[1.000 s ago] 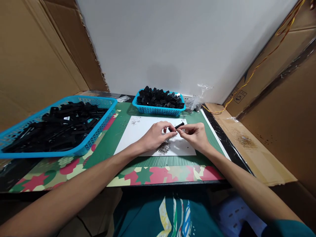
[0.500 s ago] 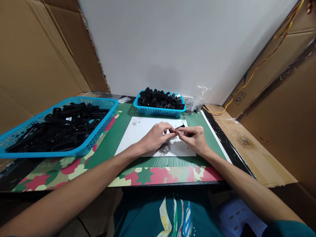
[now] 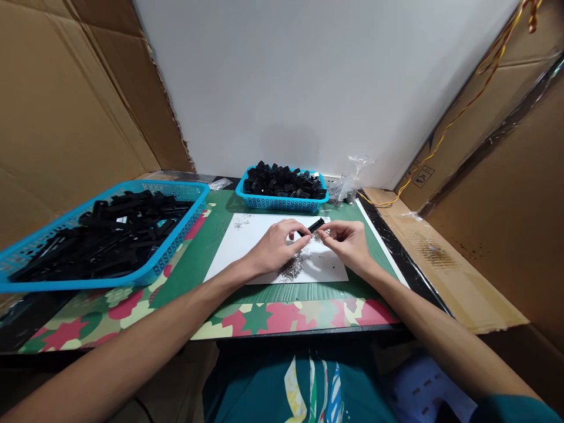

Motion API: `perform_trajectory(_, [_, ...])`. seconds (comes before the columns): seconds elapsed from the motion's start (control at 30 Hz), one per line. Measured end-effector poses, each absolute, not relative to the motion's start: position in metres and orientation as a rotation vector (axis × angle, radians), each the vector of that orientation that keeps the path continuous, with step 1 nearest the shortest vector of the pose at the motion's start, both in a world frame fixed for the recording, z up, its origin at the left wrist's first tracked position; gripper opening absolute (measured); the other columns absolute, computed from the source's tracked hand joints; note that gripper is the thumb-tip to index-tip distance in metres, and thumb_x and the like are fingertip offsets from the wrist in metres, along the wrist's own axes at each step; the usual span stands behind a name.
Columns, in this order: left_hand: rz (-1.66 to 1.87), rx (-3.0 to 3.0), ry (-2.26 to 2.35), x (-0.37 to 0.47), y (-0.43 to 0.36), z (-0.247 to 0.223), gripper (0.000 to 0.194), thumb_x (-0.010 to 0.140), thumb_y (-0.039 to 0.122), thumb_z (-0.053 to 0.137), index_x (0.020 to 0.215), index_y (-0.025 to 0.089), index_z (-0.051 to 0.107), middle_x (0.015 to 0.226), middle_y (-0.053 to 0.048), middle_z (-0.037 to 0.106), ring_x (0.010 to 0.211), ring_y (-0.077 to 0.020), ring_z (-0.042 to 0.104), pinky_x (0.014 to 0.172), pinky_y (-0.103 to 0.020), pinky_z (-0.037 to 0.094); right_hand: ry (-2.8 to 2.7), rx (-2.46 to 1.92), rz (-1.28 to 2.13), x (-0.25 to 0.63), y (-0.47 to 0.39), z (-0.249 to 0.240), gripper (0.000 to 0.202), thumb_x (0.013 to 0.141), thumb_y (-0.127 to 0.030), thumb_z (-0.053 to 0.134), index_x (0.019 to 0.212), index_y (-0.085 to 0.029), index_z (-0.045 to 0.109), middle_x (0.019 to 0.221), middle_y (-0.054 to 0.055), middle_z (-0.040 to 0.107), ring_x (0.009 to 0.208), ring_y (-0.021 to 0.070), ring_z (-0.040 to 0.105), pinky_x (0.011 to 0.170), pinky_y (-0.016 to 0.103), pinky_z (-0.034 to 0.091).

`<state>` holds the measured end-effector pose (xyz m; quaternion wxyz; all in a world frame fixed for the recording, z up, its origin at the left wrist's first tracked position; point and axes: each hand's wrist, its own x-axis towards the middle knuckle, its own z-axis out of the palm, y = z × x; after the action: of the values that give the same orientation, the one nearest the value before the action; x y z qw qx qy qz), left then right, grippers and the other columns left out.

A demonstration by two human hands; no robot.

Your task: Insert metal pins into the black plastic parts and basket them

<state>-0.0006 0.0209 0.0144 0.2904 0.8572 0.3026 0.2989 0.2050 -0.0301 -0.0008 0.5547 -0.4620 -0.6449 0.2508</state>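
Observation:
My left hand (image 3: 278, 244) pinches a small black plastic bar (image 3: 316, 225) between thumb and fingers, its far end pointing up and to the right. Close beside that end, my right hand (image 3: 348, 239) is closed in a pinch; whatever its fingertips hold is too small to make out. Both hands are above a white sheet (image 3: 233, 252). On the sheet, under my hands, lies a heap of tiny metal pieces (image 3: 291, 268), with a looser scatter (image 3: 241, 221) of them at the far left corner.
A large blue basket (image 3: 152, 273) of long black plastic parts stands at the left. Behind the sheet is a smaller blue basket (image 3: 282, 203) heaped with black blocks. Clear plastic bags (image 3: 346, 188) lie beside it. Cardboard walls (image 3: 497, 223) flank the table; a yellow wire (image 3: 440, 150) hangs at right.
The black bar shows more fully now, in my left hand. My right fingertips have drawn slightly apart from my left ones. The whole view has shifted a little.

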Motion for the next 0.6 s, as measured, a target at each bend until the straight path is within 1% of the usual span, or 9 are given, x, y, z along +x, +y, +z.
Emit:
perform_trajectory(0.17, [0.804, 2.245, 0.8, -0.0005, 0.023, 0.0121, 0.019, 0.095, 0.034, 0.065, 0.094, 0.019, 0.077, 0.099, -0.003, 0.075, 0.088, -0.018, 0.062, 0.081, -0.031, 0.045, -1.542, -1.059, 0.573, 0.2053, -0.0305, -0.0003, 0.019, 0.083, -0.03, 0.075, 0.076, -0.013, 0.079, 0.055, -0.002, 0.053, 0.05, 0.0084, 0.036, 0.046, 0.024, 0.025])
perform_trajectory(0.27, [0.826, 2.202, 0.782, -0.0003, 0.0226, 0.0127, 0.023, 0.098, 0.036, 0.061, 0.095, 0.019, 0.076, 0.099, -0.003, 0.075, 0.088, -0.0173, 0.062, 0.078, -0.03, 0.044, -1.559, -1.06, 0.559, 0.2057, -0.0311, -0.001, 0.018, 0.084, -0.03, 0.075, 0.078, -0.014, 0.08, 0.054, -0.002, 0.053, 0.05, 0.0089, 0.037, 0.046, 0.024, 0.027])
perform_trajectory(0.43, [0.858, 2.199, 0.734, -0.0005, 0.0187, 0.0165, 0.025, 0.101, 0.04, 0.061, 0.1, 0.019, 0.075, 0.098, -0.003, 0.074, 0.087, -0.0163, 0.062, 0.078, -0.029, 0.044, -1.598, -1.058, 0.534, 0.2049, -0.034, -0.0012, 0.017, 0.084, -0.029, 0.074, 0.079, -0.014, 0.081, 0.053, -0.003, 0.049, 0.049, 0.0086, 0.035, 0.047, 0.025, 0.025])
perform_trajectory(0.6, [0.897, 2.293, 0.715, -0.0013, 0.0165, 0.0174, 0.019, 0.101, 0.033, 0.062, 0.099, 0.019, 0.074, 0.099, -0.004, 0.072, 0.09, -0.0171, 0.063, 0.078, -0.029, 0.047, -1.632, -1.062, 0.539, 0.2038, -0.0338, -0.0011, 0.017, 0.084, -0.028, 0.073, 0.082, -0.014, 0.081, 0.052, -0.005, 0.044, 0.049, 0.008, 0.032, 0.047, 0.025, 0.024])
